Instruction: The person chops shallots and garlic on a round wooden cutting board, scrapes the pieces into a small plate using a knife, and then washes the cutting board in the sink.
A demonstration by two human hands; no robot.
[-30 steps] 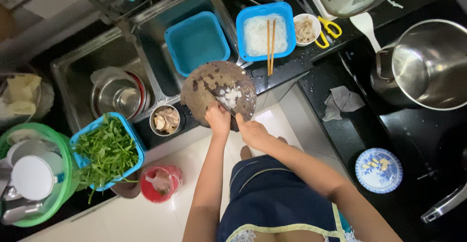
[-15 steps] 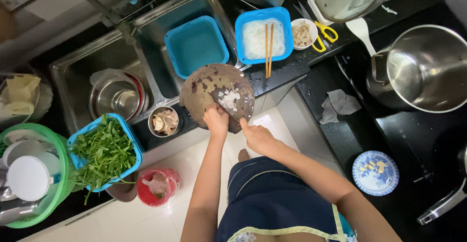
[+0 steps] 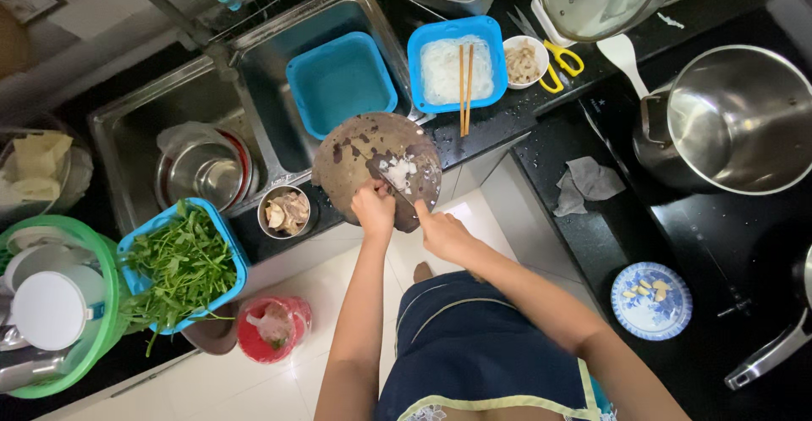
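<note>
Seen from overhead at a dark kitchen tabletop (image 3: 592, 243). Round wooden board (image 3: 355, 154) at the sink's edge, small pile of white chopped bits (image 3: 397, 170) on it. Left hand (image 3: 373, 209) resting on the board, fingers curled, steadying the pile. Right hand (image 3: 441, 233) clenched around a knife (image 3: 391, 186), blade on the bits. Nearby: blue tub of noodles (image 3: 441, 70) with chopsticks (image 3: 464, 87) across; empty blue tub (image 3: 340, 82) in the sink; blue basket of greens (image 3: 179, 262); empty steel pot (image 3: 744, 121).
</note>
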